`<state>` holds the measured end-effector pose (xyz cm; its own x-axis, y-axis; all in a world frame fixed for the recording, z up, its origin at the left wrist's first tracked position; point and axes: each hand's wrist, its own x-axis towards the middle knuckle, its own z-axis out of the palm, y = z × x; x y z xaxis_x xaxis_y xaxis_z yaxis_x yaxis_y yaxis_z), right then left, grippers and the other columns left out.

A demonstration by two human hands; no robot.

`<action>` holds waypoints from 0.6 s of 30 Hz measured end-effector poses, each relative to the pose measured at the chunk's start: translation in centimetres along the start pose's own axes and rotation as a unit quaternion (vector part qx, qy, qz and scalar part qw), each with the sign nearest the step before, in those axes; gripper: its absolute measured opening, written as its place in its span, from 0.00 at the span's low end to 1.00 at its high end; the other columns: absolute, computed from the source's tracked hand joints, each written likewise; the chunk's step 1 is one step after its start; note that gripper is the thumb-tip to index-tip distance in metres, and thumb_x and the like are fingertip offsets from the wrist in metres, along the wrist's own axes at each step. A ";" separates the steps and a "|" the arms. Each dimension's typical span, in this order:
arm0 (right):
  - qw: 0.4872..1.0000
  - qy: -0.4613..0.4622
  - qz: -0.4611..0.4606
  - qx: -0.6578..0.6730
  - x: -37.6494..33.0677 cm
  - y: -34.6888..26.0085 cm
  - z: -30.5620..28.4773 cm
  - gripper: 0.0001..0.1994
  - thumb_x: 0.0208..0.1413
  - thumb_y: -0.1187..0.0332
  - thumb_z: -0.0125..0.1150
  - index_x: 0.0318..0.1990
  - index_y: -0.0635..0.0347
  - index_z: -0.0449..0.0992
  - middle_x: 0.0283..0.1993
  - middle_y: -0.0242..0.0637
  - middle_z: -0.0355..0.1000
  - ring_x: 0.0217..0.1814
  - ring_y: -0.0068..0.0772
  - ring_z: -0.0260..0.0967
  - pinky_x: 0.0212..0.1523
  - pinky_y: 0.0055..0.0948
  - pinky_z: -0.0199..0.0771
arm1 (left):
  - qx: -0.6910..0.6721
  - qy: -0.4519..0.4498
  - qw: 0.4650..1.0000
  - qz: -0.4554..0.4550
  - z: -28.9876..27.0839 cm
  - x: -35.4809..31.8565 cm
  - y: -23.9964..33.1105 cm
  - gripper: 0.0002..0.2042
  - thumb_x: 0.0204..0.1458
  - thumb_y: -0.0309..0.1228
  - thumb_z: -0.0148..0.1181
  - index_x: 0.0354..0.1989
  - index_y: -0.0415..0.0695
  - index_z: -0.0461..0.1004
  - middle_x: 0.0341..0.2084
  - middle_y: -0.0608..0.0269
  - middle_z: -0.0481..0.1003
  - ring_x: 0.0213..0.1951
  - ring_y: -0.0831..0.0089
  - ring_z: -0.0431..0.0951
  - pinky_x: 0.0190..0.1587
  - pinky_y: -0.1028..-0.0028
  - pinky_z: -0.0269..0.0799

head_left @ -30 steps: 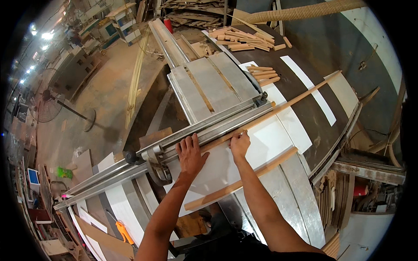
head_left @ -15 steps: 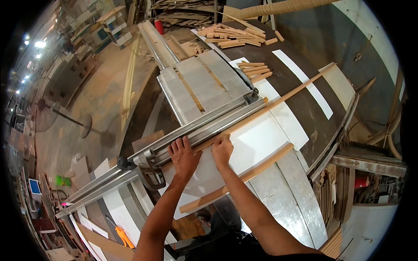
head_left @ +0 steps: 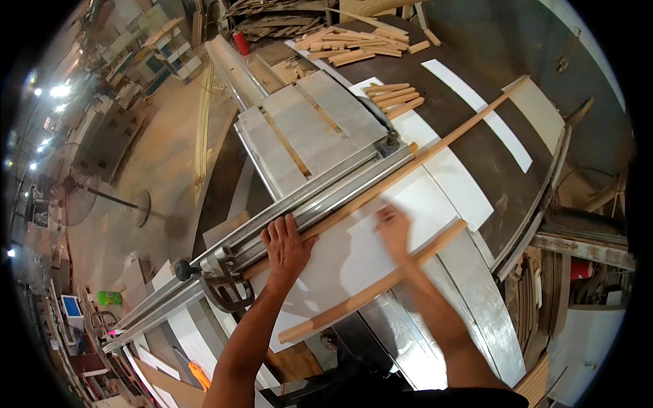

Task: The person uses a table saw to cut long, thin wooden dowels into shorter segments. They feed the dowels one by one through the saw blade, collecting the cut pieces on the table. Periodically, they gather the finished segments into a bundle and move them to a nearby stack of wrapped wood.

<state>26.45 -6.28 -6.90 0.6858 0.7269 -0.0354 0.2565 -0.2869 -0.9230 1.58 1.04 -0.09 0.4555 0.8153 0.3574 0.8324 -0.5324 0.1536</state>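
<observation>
A long wooden strip (head_left: 381, 185) lies along a metal fence (head_left: 325, 216) on a sliding saw table. My left hand (head_left: 284, 250) holds it there, fingers over the fence and thumb against the strip. Over the white board (head_left: 354, 248), my right hand (head_left: 393, 228) is clear of the strip and smeared by motion, so its fingers cannot be made out. Another, thicker wooden strip (head_left: 367, 289) crosses the near part of the board, under my right forearm.
Short wood pieces lie in a small stack (head_left: 394, 100) and a larger pile (head_left: 357, 46) at the back. A black clamp handle (head_left: 228, 294) juts out left of my left hand. An orange-handled tool (head_left: 198, 375) lies at lower left. A standing fan (head_left: 70, 183) is farther left.
My right hand has left the long strip and moved right over the white board. My left hand keeps its place on the strip and fence. The view has shifted slightly.
</observation>
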 end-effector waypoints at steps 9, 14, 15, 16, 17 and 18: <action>0.903 -0.166 -0.188 -0.350 26.2 0.9 -19.0 0.26 0.52 0.68 0.71 0.58 0.64 0.74 0.59 0.45 0.72 0.53 0.44 0.75 0.54 0.37 0.77 | 0.029 -0.037 0.999 -0.021 0.7 0.1 -0.4 0.40 0.43 0.53 0.73 0.58 0.39 0.64 0.47 0.51 0.66 0.52 0.52 0.65 0.57 0.52 0.56; 0.887 -0.191 -0.263 -0.328 28.6 2.4 -18.6 0.22 0.49 0.80 0.68 0.55 0.73 0.75 0.55 0.46 0.74 0.51 0.38 0.76 0.53 0.33 0.76 | -0.017 -0.048 0.998 -0.037 0.5 0.4 -0.2 0.40 0.45 0.50 0.72 0.61 0.37 0.62 0.52 0.50 0.64 0.56 0.53 0.63 0.61 0.48 0.50; 0.883 -0.199 -0.266 -0.330 28.9 2.4 -18.4 0.21 0.51 0.81 0.66 0.55 0.73 0.75 0.54 0.45 0.74 0.50 0.37 0.76 0.52 0.32 0.77 | -0.013 -0.044 0.998 -0.043 0.7 0.3 0.1 0.41 0.46 0.49 0.72 0.61 0.37 0.61 0.52 0.50 0.64 0.56 0.54 0.63 0.62 0.48 0.49; 0.881 -0.206 -0.268 -0.332 28.9 2.7 -18.3 0.20 0.52 0.82 0.64 0.55 0.73 0.75 0.53 0.44 0.75 0.49 0.35 0.75 0.52 0.31 0.77 | -0.009 -0.040 0.998 -0.046 0.9 0.4 0.4 0.41 0.46 0.49 0.72 0.62 0.37 0.61 0.53 0.50 0.64 0.57 0.54 0.63 0.62 0.48 0.48; 0.887 -0.199 -0.265 -0.323 29.3 2.9 -18.6 0.19 0.51 0.82 0.64 0.53 0.74 0.75 0.52 0.44 0.75 0.49 0.34 0.75 0.52 0.30 0.77 | -0.001 -0.054 0.997 -0.050 1.4 1.1 1.0 0.41 0.48 0.51 0.70 0.63 0.36 0.62 0.54 0.51 0.64 0.58 0.55 0.63 0.63 0.49 0.50; 0.887 -0.208 -0.258 -0.323 29.6 3.0 -18.6 0.19 0.51 0.83 0.64 0.53 0.74 0.75 0.51 0.43 0.74 0.48 0.34 0.75 0.51 0.30 0.77 | -0.001 -0.052 0.998 -0.030 2.2 1.8 1.9 0.41 0.48 0.53 0.69 0.63 0.36 0.62 0.54 0.51 0.64 0.58 0.56 0.63 0.62 0.49 0.52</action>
<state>60.16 2.81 -3.59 0.0883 0.9940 0.0649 0.8911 -0.0497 -0.4511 4.68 2.00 -1.18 0.4347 0.8649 0.2509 0.8586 -0.4821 0.1744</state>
